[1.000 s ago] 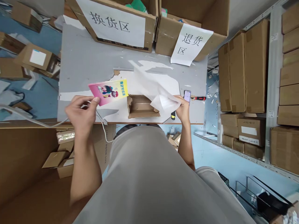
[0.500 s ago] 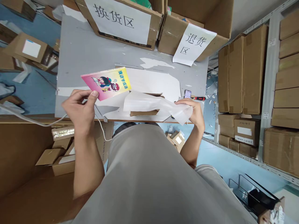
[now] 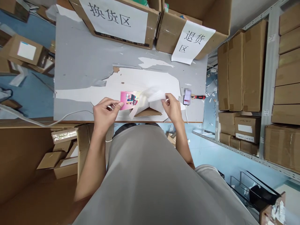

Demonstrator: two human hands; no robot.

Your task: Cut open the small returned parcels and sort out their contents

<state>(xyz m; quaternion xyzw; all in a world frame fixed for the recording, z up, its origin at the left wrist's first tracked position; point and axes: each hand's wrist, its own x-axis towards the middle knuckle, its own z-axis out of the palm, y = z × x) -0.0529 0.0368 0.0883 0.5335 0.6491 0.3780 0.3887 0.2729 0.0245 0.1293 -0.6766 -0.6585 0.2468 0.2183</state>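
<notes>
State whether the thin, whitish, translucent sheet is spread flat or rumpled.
Rumpled: the sheet bends in loose, blurred folds from the bare right hand across part of the illustrated pink booklet.

I see a pink, cartoon-printed booklet (image 3: 126,100) toward ten o'clock, a translucent white sheet (image 3: 152,95) toward twelve, a red-and-black tool (image 3: 199,97) toward three, against patchy grey-and-white tabletop (image 3: 79,67).

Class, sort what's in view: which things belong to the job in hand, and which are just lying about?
Likely in use:
Pink cartoon-covered booklet, in the left hand
White translucent sheet, in the right hand
Cardboard box, partly hidden by the sheet

Apparently lying about:
Smartphone
Red-and-black-handled tool
Carton labelled 换货区
Carton labelled 退货区
</notes>
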